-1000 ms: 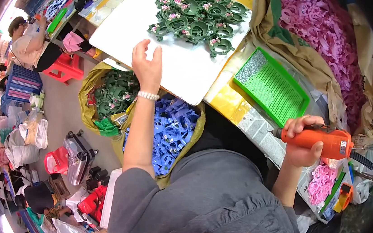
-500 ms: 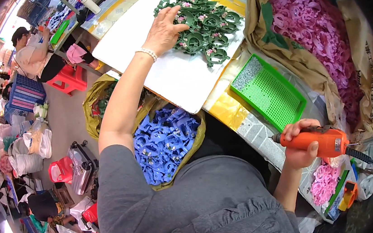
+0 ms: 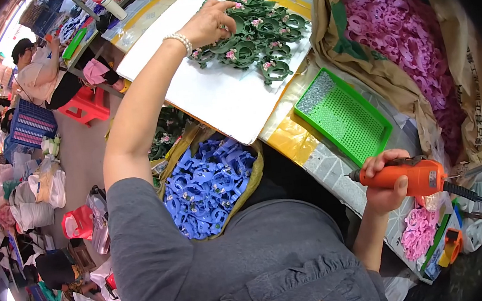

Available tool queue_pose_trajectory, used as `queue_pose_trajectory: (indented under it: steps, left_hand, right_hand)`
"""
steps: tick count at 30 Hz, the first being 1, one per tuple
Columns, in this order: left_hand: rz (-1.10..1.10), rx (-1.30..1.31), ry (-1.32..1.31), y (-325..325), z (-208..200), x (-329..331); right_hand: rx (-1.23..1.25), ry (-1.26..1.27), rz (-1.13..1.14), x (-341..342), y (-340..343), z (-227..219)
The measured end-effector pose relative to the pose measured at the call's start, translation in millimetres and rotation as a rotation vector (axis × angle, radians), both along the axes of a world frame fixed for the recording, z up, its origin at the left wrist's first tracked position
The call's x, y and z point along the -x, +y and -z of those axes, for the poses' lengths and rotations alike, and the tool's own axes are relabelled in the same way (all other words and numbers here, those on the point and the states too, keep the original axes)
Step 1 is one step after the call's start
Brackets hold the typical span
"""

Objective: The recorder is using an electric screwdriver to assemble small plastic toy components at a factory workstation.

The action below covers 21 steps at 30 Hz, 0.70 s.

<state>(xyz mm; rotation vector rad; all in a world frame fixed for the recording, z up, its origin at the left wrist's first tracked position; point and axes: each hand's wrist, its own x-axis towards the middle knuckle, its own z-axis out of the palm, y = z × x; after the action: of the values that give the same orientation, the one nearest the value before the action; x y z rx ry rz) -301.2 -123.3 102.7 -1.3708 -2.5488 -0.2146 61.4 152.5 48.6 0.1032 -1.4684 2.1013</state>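
Note:
My left hand [image 3: 208, 26] reaches over the left side of a pile of dark green plastic ring-shaped pieces with small pink flowers [image 3: 257, 28]. Its fingers are apart and curved, touching the pieces; their undersides are hidden. The pile lies on a white board [image 3: 212, 103] on the table. My right hand [image 3: 383, 185] is wrapped round an orange electric screwdriver [image 3: 414, 176], its black tip pointing left and its cord trailing right. Just beyond that tip sits a green perforated basket [image 3: 362, 132] with small silvery parts [image 3: 316, 94] heaped at its far end.
A sack of pink pieces [image 3: 400, 45] stands right of the basket. By my left side is a yellow-rimmed bag of blue pieces [image 3: 209, 183]. Loose pink pieces [image 3: 419, 231] lie near my right forearm. Another person [image 3: 39, 75] sits far left beside a red stool [image 3: 86, 105].
My left hand has shifted left and slightly back, and some green pieces at the pile's left edge have slid nearer to me. The right hand keeps its grip on the electric screwdriver.

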Motion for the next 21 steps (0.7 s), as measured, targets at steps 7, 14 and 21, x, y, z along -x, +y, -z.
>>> queue_pose_trajectory:
  steps: [7,14,21]
  left_hand:
    - [-0.176,-0.411,-0.622,-7.2,-9.0,-12.2]
    - [-0.175,-0.922,-1.457,14.0,15.3,-89.1]
    - [-0.191,-0.836,-1.916,17.5,83.5,-170.9]
  right_hand:
    - [0.029,-0.023,0.019,-0.6,-1.6,0.2]
    - [-0.014,-0.045,-0.031,8.5,19.1,-1.5]
    - [-0.013,-0.035,-0.003,44.1,32.9,-4.2]
